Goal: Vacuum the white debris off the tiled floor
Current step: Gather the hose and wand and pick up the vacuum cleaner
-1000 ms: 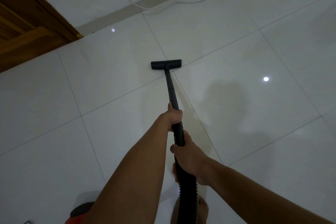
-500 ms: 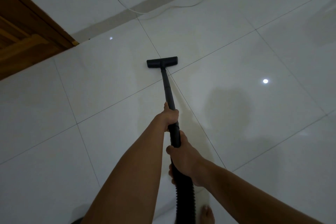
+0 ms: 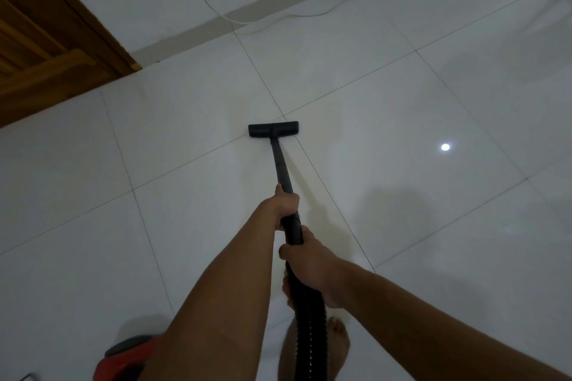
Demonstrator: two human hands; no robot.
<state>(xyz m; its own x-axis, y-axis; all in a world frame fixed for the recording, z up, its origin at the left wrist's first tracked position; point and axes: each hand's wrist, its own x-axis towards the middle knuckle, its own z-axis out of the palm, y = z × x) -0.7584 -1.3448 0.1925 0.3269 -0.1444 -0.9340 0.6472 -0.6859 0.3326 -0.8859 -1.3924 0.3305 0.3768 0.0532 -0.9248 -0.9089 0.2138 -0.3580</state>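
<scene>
While both arms reach out from the near edge, the left hand (image 3: 286, 206) holds the black vacuum wand (image 3: 280, 164) farther along, its fingers curled tight round the tube and pressed together, the thumb lying along the top and pointing away. The right hand (image 3: 309, 266) grips nearer the body, where the rigid tube meets the ribbed hose (image 3: 309, 334); its fingers wrap under and round the tube (only the knuckles and thumb show, so the fingertips cannot be made out). A short bare stretch of tube separates the two hands.

At the wand's far end the flat floor head (image 3: 273, 129) lies crosswise on the tiled floor (image 3: 402, 102), about the middle of the scene, just on the near side of a crossing of grout lines, with its ends reaching those lines. The wand slopes from it down and slightly right toward the hands.

A red vacuum body (image 3: 123, 359) sits at the near left, partly hidden by the left forearm. A bare foot (image 3: 337, 337) stands on the tiles beside the hose. At far left is a wooden door (image 3: 46, 40); a thin white cable (image 3: 340, 3) trails along the far floor. A small bright light reflection (image 3: 445, 146) shines on a tile to the right.
</scene>
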